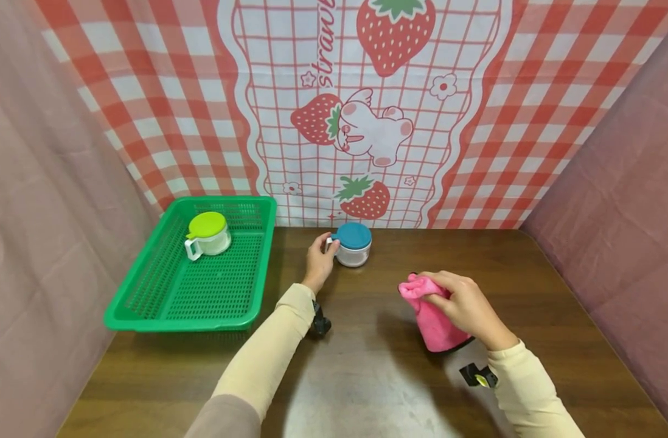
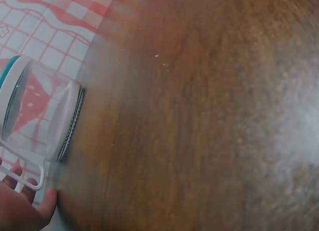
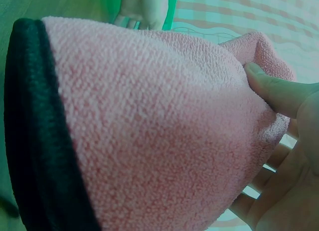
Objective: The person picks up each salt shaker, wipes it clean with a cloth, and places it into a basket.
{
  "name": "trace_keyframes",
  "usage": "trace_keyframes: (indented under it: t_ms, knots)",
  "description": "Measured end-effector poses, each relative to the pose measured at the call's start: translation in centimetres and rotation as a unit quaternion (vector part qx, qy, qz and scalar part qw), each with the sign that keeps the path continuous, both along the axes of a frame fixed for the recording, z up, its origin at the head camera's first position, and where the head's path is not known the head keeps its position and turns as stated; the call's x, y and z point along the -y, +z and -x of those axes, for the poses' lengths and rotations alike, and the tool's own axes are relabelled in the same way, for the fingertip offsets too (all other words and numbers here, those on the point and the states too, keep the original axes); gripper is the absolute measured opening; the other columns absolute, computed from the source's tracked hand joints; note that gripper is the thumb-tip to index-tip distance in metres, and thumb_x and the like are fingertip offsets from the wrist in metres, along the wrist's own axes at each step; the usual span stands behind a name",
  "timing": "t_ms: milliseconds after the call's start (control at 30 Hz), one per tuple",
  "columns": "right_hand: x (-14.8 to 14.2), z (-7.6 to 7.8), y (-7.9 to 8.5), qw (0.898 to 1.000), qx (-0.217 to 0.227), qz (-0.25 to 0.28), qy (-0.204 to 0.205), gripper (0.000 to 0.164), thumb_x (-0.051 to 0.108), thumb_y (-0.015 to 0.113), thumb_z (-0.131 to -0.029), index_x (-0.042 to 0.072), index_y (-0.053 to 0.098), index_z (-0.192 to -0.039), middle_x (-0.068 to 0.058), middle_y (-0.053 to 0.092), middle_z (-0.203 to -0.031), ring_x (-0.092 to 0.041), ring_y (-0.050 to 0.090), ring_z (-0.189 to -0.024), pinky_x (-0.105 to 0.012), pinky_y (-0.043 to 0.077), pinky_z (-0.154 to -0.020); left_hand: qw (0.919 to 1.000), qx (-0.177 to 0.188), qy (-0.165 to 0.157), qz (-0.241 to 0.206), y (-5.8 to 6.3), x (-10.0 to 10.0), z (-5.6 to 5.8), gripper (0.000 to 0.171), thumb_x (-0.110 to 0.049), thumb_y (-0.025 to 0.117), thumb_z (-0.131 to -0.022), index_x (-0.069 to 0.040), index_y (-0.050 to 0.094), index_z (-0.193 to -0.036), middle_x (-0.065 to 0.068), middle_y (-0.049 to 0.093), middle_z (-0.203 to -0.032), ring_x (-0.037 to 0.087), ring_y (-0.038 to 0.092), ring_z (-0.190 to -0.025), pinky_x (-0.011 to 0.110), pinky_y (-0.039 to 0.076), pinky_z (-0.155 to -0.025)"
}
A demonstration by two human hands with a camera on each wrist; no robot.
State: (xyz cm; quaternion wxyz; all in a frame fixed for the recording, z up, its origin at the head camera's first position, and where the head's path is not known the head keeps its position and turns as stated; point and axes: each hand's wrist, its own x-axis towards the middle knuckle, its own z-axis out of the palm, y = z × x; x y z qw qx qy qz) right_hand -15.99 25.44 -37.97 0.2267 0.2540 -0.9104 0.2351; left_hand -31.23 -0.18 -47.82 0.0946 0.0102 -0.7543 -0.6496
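A clear seasoning jar [image 1: 353, 254] with a blue lid [image 1: 354, 236] stands on the table near the patterned backdrop. At its white handle [image 2: 22, 166], my left hand [image 1: 320, 261] has the fingers on one side and the thumb on the other. My right hand [image 1: 465, 303] pinches a folded pink cloth [image 1: 435, 322] by its upper part, thumb in front. The cloth hangs down over the table, its dark trim [image 3: 45, 126] along the lower edge.
To the left stands a green plastic basket [image 1: 263, 267] with a lime-lidded jar [image 1: 210, 234] inside, its handle facing front left. A red-and-white strawberry backdrop [image 1: 361, 121] rises behind the brown wooden table [image 1: 334, 377]. Pink curtains [image 1: 629, 182] hang at both sides.
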Motion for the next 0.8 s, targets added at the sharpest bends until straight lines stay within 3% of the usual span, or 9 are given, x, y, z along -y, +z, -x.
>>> trace_keyframes:
  t_ms: [367,800]
  knots:
    - [0.1,0.2,0.0,1.0,0.006,0.001,0.014,0.035,0.008,0.077,-0.066,0.008,0.068,-0.1,0.0,0.068,-0.087,-0.013,0.062,-0.079,-0.018,0.047,-0.069,0.9988,-0.037,-0.02,-0.027,-0.6,0.1,0.6,0.036,-0.01,0.058,-0.087,0.004,0.053,-0.12,0.02,0.059,-0.117,0.028,0.053,-0.11,0.038,0.045,-0.099]
    - [0.1,0.1,-0.1,1.0,0.016,0.002,0.006,0.035,0.008,0.076,-0.067,0.008,0.068,-0.101,-0.002,0.069,-0.089,-0.015,0.063,-0.082,-0.021,0.049,-0.072,0.9965,-0.014,-0.031,-0.077,-1.3,0.1,1.0,0.035,-0.011,0.059,-0.086,-0.001,0.056,-0.12,0.016,0.059,-0.118,0.02,0.053,-0.109,0.03,0.048,-0.095]
